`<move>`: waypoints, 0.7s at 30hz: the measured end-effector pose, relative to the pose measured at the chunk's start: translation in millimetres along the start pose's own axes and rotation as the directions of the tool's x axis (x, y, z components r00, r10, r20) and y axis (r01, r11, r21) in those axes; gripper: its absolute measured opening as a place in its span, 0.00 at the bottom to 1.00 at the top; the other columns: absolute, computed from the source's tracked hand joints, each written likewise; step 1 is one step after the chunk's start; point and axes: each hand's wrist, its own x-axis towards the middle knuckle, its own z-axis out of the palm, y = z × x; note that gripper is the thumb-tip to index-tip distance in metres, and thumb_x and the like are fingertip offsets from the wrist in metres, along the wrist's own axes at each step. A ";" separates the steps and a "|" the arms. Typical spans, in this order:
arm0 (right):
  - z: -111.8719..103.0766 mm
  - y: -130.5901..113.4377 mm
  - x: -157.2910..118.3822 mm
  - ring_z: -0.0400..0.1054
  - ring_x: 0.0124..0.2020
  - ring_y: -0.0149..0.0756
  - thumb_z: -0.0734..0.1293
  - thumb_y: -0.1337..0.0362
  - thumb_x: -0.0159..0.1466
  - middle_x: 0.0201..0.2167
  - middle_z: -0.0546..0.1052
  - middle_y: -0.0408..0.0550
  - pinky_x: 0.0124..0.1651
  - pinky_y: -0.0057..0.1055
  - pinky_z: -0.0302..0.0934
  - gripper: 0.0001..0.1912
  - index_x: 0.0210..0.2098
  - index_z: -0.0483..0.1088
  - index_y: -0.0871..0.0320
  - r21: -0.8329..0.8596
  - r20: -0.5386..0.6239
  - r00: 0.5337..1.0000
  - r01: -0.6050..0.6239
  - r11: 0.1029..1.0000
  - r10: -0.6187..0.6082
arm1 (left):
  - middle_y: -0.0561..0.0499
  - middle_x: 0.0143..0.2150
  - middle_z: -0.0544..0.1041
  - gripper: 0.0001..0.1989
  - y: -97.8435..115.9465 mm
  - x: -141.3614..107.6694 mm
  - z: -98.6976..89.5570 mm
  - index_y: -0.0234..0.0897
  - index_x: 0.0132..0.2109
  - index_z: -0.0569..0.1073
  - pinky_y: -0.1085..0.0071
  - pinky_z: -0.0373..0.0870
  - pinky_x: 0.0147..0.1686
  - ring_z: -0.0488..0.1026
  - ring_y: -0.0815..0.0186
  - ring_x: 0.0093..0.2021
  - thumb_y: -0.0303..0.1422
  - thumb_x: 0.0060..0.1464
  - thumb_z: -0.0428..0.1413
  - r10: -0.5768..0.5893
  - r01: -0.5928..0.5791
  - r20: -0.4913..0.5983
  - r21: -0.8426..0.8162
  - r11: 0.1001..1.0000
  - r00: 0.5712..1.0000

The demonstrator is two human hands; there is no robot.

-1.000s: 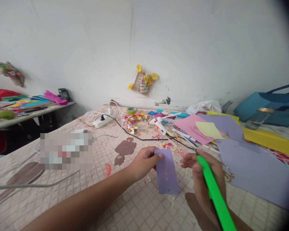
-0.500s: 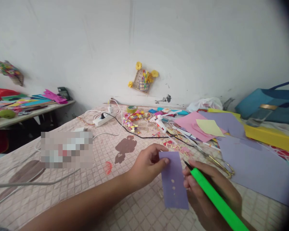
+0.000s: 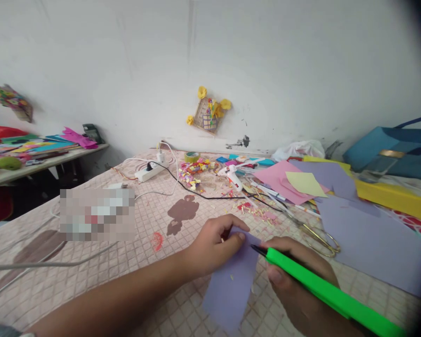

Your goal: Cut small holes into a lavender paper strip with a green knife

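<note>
Item 1: purple strip (image 3: 228, 290), nearer wearer than glue gun (image 3: 233, 179); far end pinched by L hand (image 3: 214, 245), thumb on top. Item 2: green pen (image 3: 315, 283), R of & nearer than glue gun, gripped in R hand (image 3: 294, 292); dark tip at strip's R edge, contact couldn't be told. Hands near each other, not touching.

Risks (judged): strip, held one end only, prob. could swing or bend under pen pressure = stray mark; tip close to L thumb, so a slip might ink skin; black cord (image 3: 221, 198), nearside of glue gun, if snagged, could drag gun.

Obscured: strip's far L corner, under L hand; its near end, blurred; some R fingers, behind pen; pen's butt, cut off by frame; pixelated patch (image 3: 97, 214), L of & nearer than glue gun, contents unreadable.
</note>
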 end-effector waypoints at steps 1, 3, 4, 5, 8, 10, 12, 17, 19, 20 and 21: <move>-0.4 1.3 0.4 0.65 0.20 0.33 0.69 0.56 0.56 0.21 0.73 0.44 0.21 0.28 0.60 0.10 0.33 0.74 0.54 0.031 0.024 0.999 -0.032 0.999 0.031 | 0.53 0.28 0.69 0.09 -0.7 1.3 -0.7 0.35 0.39 0.73 0.75 0.59 0.27 0.63 0.72 0.26 0.33 0.52 0.52 0.000 0.000 -0.002 0.003 1.000 1.000; -0.6 6.0 -0.1 0.64 0.19 0.33 0.70 0.58 0.56 0.20 0.72 0.43 0.20 0.27 0.60 0.09 0.35 0.74 0.53 0.114 0.059 0.992 -0.116 0.987 0.110 | 0.53 0.27 0.69 0.09 -3.2 3.6 -1.5 0.35 0.39 0.73 0.75 0.58 0.26 0.63 0.71 0.26 0.33 0.52 0.51 -0.014 0.014 -0.014 0.003 1.000 1.000; -0.3 8.8 -1.0 0.64 0.19 0.32 0.70 0.59 0.56 0.20 0.72 0.42 0.20 0.27 0.60 0.09 0.37 0.74 0.52 0.163 0.052 0.987 -0.159 0.974 0.153 | 0.53 0.27 0.69 0.10 -4.9 4.5 -1.5 0.34 0.39 0.73 0.75 0.58 0.26 0.63 0.71 0.26 0.34 0.53 0.51 -0.025 0.025 -0.020 -0.003 1.000 0.999; 0.3 11.6 -2.0 0.63 0.19 0.32 0.70 0.60 0.56 0.21 0.72 0.42 0.19 0.26 0.59 0.10 0.38 0.74 0.51 0.213 0.034 0.981 -0.193 0.958 0.190 | 0.53 0.27 0.69 0.11 -6.7 5.2 -1.4 0.34 0.40 0.73 0.75 0.58 0.26 0.63 0.71 0.26 0.35 0.53 0.51 -0.033 0.033 -0.021 -0.014 0.999 0.999; 1.2 17.4 -4.5 0.63 0.18 0.31 0.71 0.61 0.55 0.27 0.75 0.45 0.17 0.27 0.58 0.10 0.38 0.74 0.51 0.275 -0.010 0.972 -0.223 0.935 0.235 | 0.52 0.29 0.69 0.12 -11.1 5.7 -1.1 0.35 0.42 0.72 0.74 0.59 0.27 0.65 0.70 0.27 0.36 0.55 0.51 -0.033 0.032 -0.006 -0.066 0.997 0.999; -0.5 17.9 -4.1 0.64 0.19 0.32 0.71 0.62 0.55 0.30 0.75 0.47 0.17 0.28 0.59 0.09 0.37 0.75 0.51 0.217 -0.018 0.983 -0.176 0.960 0.184 | 0.51 0.31 0.70 0.12 -11.5 5.0 -1.8 0.35 0.43 0.72 0.74 0.60 0.28 0.65 0.70 0.28 0.37 0.55 0.52 -0.010 0.011 0.016 -0.085 0.996 1.000; -4.0 16.3 -1.7 0.67 0.21 0.35 0.70 0.63 0.56 0.32 0.76 0.47 0.20 0.30 0.61 0.10 0.38 0.75 0.49 0.112 -0.009 0.998 -0.067 0.991 0.069 | 0.50 0.32 0.72 0.12 -10.1 4.2 -3.0 0.34 0.42 0.73 0.74 0.62 0.30 0.66 0.70 0.29 0.36 0.55 0.52 0.023 -0.020 0.040 -0.087 0.996 0.999; -11.7 8.9 8.2 0.72 0.33 0.40 0.66 0.68 0.59 0.33 0.77 0.44 0.30 0.32 0.66 0.17 0.45 0.73 0.41 -0.099 0.126 0.955 0.281 0.955 -0.268 | 0.48 0.35 0.74 0.11 -5.4 4.3 -5.5 0.33 0.42 0.74 0.73 0.64 0.34 0.68 0.69 0.33 0.33 0.55 0.52 0.078 -0.074 0.084 -0.045 0.996 0.993; -12.9 7.0 11.2 0.73 0.35 0.41 0.64 0.67 0.61 0.34 0.77 0.44 0.32 0.33 0.66 0.16 0.45 0.72 0.41 -0.122 0.171 0.943 0.308 0.944 -0.285 | 0.48 0.35 0.74 0.11 -3.8 4.6 -5.9 0.33 0.43 0.74 0.73 0.65 0.34 0.68 0.69 0.33 0.32 0.54 0.53 0.088 -0.086 0.102 -0.024 0.996 0.991; -13.5 6.5 12.6 0.73 0.35 0.41 0.63 0.65 0.62 0.34 0.78 0.44 0.33 0.34 0.66 0.15 0.45 0.73 0.41 -0.127 0.174 0.946 0.298 0.946 -0.275 | 0.49 0.35 0.74 0.11 -3.0 4.7 -6.1 0.33 0.43 0.74 0.73 0.65 0.34 0.68 0.69 0.33 0.31 0.53 0.53 0.091 -0.090 0.110 -0.017 0.996 0.990; -14.3 6.4 13.9 0.73 0.36 0.42 0.63 0.64 0.62 0.35 0.78 0.45 0.34 0.34 0.66 0.13 0.44 0.73 0.42 -0.133 0.178 0.948 0.289 0.948 -0.265 | 0.49 0.35 0.74 0.11 -2.2 4.7 -6.4 0.33 0.43 0.74 0.73 0.65 0.34 0.68 0.69 0.32 0.31 0.52 0.53 0.093 -0.092 0.117 -0.015 0.996 0.989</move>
